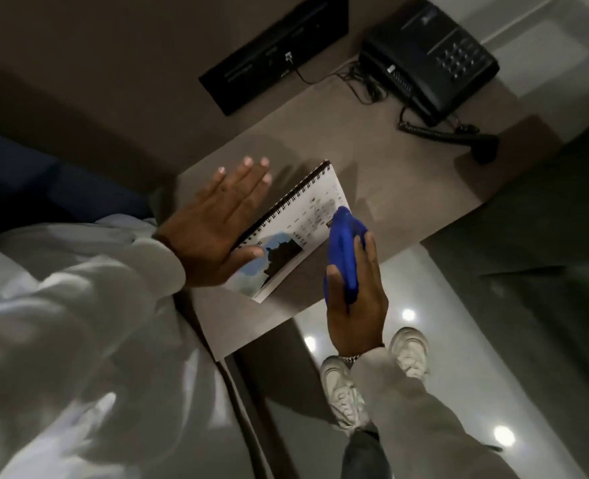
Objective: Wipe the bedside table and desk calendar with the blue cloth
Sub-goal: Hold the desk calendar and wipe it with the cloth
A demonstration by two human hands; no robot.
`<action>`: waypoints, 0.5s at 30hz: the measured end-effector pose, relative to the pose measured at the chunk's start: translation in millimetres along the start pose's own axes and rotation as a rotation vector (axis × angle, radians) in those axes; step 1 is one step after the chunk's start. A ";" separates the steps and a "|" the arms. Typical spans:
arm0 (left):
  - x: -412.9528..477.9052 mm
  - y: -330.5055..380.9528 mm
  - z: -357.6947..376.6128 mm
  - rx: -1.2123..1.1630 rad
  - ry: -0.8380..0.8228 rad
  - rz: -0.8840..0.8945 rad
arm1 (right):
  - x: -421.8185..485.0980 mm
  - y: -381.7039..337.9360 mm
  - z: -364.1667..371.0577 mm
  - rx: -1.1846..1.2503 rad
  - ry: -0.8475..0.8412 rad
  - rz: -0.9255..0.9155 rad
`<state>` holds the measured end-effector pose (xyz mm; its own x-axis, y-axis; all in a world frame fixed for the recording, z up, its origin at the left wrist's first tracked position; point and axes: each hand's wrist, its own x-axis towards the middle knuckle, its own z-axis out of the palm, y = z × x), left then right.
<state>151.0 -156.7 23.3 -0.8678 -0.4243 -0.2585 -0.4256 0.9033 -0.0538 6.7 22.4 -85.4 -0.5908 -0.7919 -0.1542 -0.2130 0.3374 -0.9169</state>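
Observation:
A spiral-bound desk calendar [303, 219] with a white date page and a picture stands tilted near the front edge of the brown bedside table [407, 174]. My left hand [213, 229] is spread flat with fingers apart, its thumb resting on the calendar's lower left corner. My right hand [355, 299] holds a bunched blue cloth [343, 250], whose top end touches the calendar's right edge.
A black telephone [427, 53] with a coiled cord sits at the table's far right, and a black wall panel [275, 46] with a cable lies behind it. White bedding [61, 305] lies at the left. Below the table edge are a glossy floor and my white shoes [410, 350].

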 end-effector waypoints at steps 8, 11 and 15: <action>16.9 -4.2 22.0 0.018 -0.051 0.178 | 6.2 1.6 51.1 0.211 0.116 -0.152; 20.4 -3.1 18.1 0.012 -0.072 0.173 | 7.9 2.2 70.0 0.172 0.129 -0.269; 22.5 -1.9 19.5 -0.004 -0.046 0.192 | 13.7 7.9 95.3 0.141 0.191 -0.337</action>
<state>137.3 -166.8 -1.2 -0.9206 -0.2410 -0.3072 -0.2545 0.9671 0.0041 71.1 -34.3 -129.8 -0.6429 -0.7329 0.2225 -0.3184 -0.0085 -0.9479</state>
